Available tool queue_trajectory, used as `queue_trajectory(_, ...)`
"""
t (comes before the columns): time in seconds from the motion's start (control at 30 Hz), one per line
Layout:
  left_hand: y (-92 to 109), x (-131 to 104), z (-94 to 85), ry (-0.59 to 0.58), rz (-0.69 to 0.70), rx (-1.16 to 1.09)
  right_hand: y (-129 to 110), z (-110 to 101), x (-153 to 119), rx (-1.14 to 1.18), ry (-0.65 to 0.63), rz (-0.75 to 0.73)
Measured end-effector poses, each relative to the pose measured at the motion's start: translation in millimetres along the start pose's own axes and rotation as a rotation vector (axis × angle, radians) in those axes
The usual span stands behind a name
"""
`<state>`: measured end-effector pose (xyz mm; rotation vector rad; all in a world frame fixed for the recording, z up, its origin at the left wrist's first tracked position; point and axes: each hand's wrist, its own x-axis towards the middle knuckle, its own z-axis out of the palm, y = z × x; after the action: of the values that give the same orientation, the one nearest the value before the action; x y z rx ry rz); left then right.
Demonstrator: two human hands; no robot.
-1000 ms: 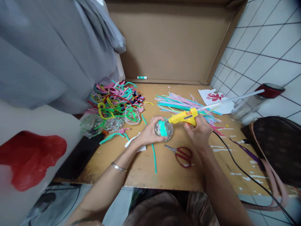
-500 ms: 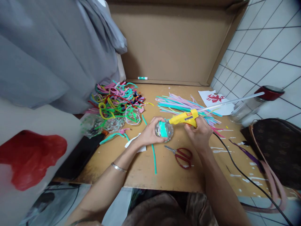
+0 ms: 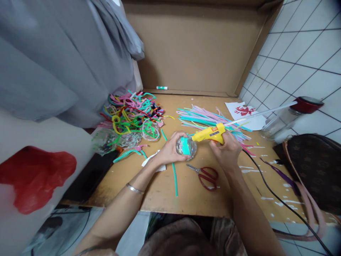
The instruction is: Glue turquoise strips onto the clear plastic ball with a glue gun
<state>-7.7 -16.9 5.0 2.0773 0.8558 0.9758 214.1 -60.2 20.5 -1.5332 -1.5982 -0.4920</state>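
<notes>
Clear piece (image 3: 194,148) pinched btwn L hand (image 3: 172,146) thumb/fingers; R hand (image 3: 228,147) grips glue gun (image 3: 209,133).

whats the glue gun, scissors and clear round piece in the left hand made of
Glue gun: likely smooth plastic, evenly yellow. Scissors: blades look metal, greyish with a sheen; red handles, probably plastic. Clear round piece: shiny, see-through, so glass or clear plastic; I cannot tell which.

Beyond my left hand (image 3: 170,148), bare tabletop (image 3: 170,104) leaves passage; scissors (image 3: 199,171) obstruct the near side, fuzzy stems (image 3: 204,116) the space beyond my right hand (image 3: 226,148).
</notes>
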Motion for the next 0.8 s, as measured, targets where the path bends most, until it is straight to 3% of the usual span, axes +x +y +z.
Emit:
queue_trajectory(0.23,1.3,0.1,-0.9,-0.009,-0.003,-0.009,1.2,3.1,-0.9,0.002,0.127,-0.061)
queue_trajectory(0.8,1.3,0.3,0.2,0.002,0.008,-0.008,1.9,2.2,-1.5,0.009,0.094,-0.053)
